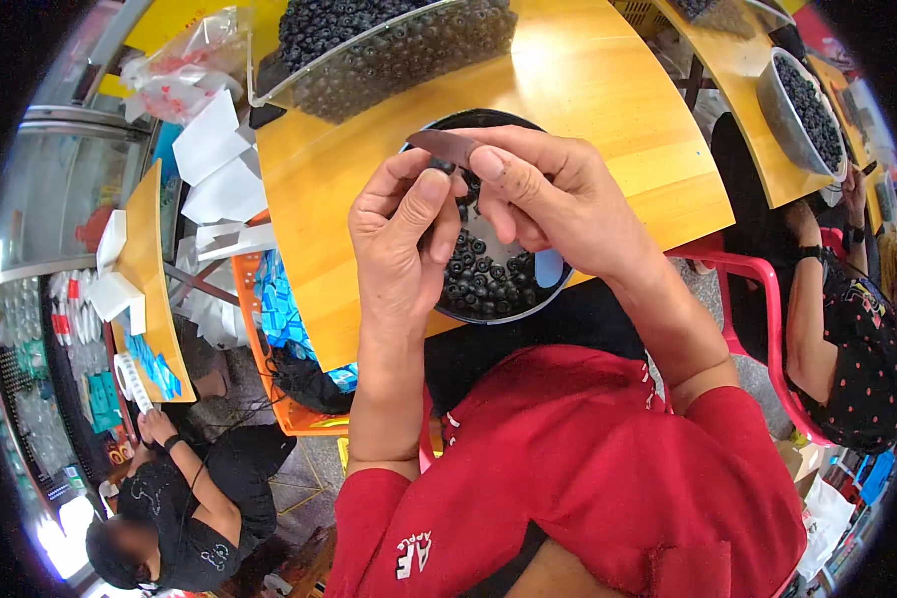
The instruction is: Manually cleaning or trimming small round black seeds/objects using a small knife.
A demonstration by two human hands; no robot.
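In my right hand [558, 184] is a small knife [439, 145], its short dark blade pointing left between thumb and fingers. My left hand [397, 234] pinches a small round black piece [443, 167] just under the blade. Both hands are held above a round bowl [492, 320] at the table's near edge. Inside the bowl lie many small black ring-like pieces [483, 281] and a blue rounded flat object [548, 267]. My hands hide part of the bowl.
A clear tub [394, 60] of black pieces stands on the wooden table [628, 130]. On the right, a person [852, 359] sits near another filled tub [805, 115]. A second person [189, 498] is at lower left. An orange crate [269, 369] holds blue packets [279, 299].
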